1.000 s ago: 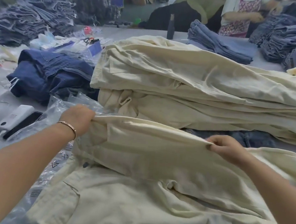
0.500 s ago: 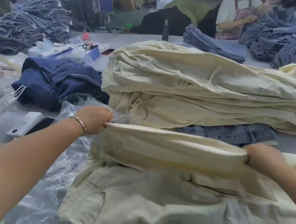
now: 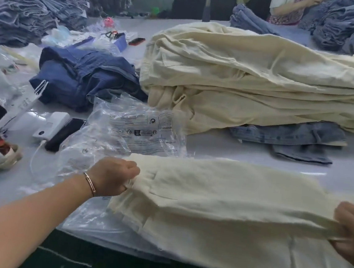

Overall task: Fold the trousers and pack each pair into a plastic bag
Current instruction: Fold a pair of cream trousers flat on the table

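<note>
A pair of cream trousers (image 3: 230,200) lies folded over itself at the near edge of the table. My left hand (image 3: 112,177), with a bracelet at the wrist, grips the fold's left end. My right hand (image 3: 351,233), at the frame's right edge, grips the fold's right end. The cloth is stretched between them. Clear plastic bags (image 3: 137,129) with printed labels lie crumpled just beyond and under the left end of the trousers.
A tall pile of cream trousers (image 3: 254,76) fills the middle right, over light blue jeans (image 3: 291,139). Dark blue jeans (image 3: 79,75) lie at left. A white power bank (image 3: 51,124) and black phone (image 3: 64,134) sit near them. Another person (image 3: 292,8) works at the back.
Both hands have pulled the folded edge of the cream trousers back toward the near table edge. The plastic bags and bare table beyond the fold have come into sight.
</note>
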Demonstrator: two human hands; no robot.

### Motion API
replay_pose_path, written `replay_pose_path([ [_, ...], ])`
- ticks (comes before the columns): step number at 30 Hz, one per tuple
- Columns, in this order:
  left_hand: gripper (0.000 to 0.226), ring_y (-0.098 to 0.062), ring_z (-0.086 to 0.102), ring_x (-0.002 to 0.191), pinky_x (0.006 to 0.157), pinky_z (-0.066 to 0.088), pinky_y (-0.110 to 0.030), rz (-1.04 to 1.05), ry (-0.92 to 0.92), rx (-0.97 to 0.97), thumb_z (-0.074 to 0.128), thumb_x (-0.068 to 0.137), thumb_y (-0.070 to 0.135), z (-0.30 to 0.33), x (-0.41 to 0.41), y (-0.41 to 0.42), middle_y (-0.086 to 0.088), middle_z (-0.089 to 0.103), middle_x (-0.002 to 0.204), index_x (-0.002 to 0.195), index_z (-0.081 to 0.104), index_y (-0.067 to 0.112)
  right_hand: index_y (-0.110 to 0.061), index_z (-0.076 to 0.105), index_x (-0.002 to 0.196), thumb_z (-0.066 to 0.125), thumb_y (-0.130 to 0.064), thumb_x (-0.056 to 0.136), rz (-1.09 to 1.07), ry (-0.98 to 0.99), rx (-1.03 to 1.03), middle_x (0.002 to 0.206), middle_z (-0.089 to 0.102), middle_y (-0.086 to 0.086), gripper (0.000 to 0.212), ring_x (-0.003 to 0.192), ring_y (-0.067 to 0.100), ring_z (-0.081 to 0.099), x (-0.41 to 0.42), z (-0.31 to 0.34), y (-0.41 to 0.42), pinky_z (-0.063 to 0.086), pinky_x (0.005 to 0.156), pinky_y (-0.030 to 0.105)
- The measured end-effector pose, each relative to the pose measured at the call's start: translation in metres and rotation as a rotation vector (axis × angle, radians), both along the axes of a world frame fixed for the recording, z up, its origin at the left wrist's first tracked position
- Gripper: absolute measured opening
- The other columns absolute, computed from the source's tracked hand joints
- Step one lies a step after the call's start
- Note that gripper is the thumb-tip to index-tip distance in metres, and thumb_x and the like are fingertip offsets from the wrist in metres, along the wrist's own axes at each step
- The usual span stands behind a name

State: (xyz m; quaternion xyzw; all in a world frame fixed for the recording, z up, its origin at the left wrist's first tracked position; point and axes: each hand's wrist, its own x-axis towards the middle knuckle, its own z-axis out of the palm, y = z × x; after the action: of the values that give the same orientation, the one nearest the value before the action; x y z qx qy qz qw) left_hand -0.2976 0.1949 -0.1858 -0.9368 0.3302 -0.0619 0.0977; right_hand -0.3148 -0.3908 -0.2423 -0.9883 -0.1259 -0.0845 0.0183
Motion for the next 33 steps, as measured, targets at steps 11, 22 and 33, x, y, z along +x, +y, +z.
replay_pose_path([
  [11, 0.047, -0.011, 0.05, 0.038, 0.035, 0.021, -0.019, -0.036, 0.09, 0.003, 0.089, 0.032, 0.027, -0.038, -0.024, 0.008, 0.011, 0.052, 0.058, 0.062, 0.053, 0.023, -0.029, 0.051, 0.107, 0.056, -0.041, 0.078, 0.047, 0.411, -0.235, 0.121, 0.055, -0.013, 0.032, 0.106, 0.013, 0.057, -0.055, 0.001, 0.053, 0.035, 0.071, 0.025],
  [22, 0.038, -0.007, 0.048, 0.061, 0.045, 0.034, -0.016, -0.115, 0.214, 0.019, 0.069, 0.046, 0.047, -0.035, -0.057, 0.012, 0.009, 0.05, 0.08, 0.073, 0.052, 0.027, -0.031, 0.058, 0.073, 0.061, -0.067, 0.034, 0.319, 0.328, -0.249, 0.078, 0.056, -0.01, 0.053, 0.066, 0.008, 0.058, -0.087, 0.012, 0.049, 0.042, 0.055, 0.019],
  [33, 0.039, -0.01, 0.055, 0.063, 0.058, 0.042, -0.023, -0.283, 0.145, 0.059, 0.071, 0.043, 0.042, -0.026, -0.044, -0.012, 0.013, 0.056, 0.073, 0.077, 0.057, 0.029, -0.018, 0.053, 0.075, 0.059, -0.044, 0.067, 0.268, 0.547, -0.193, 0.093, 0.057, -0.01, 0.028, 0.091, 0.009, 0.057, -0.052, 0.012, 0.053, 0.039, 0.068, 0.022],
])
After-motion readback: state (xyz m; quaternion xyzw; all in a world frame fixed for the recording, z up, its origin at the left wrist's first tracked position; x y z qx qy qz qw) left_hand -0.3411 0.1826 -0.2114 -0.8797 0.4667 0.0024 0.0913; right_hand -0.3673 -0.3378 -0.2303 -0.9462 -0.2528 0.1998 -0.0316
